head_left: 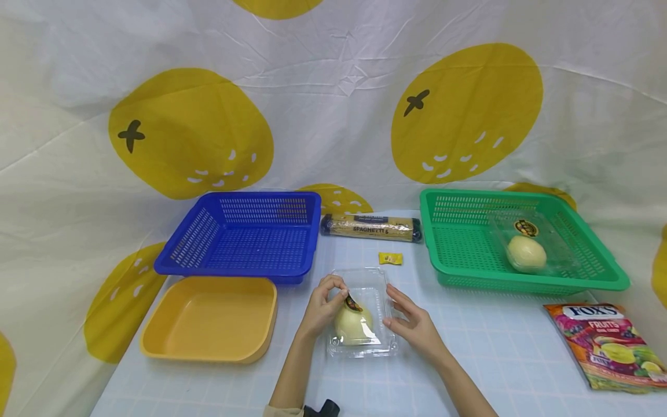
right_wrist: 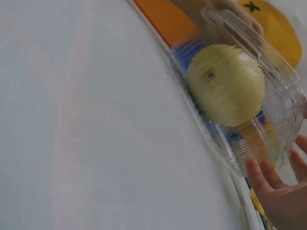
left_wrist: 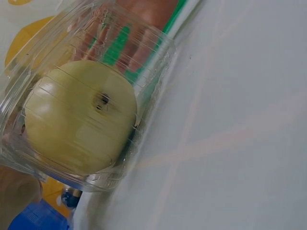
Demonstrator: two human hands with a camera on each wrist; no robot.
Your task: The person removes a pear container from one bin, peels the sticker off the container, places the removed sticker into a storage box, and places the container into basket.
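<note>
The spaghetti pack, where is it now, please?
In the head view, the spaghetti pack lies between the blue basket on the left and the green basket on the right.

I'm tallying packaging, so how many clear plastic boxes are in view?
2. A front box sits between the left hand and right hand; a back box lies inside the green basket.

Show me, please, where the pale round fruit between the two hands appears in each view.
Head: the pale round fruit is below the centre, slightly to the right.
Left wrist: the fruit is large, in the left half, around mid-height.
Right wrist: the fruit is in the right half, above the middle.
Shared landmark: the clear box around it.
</note>
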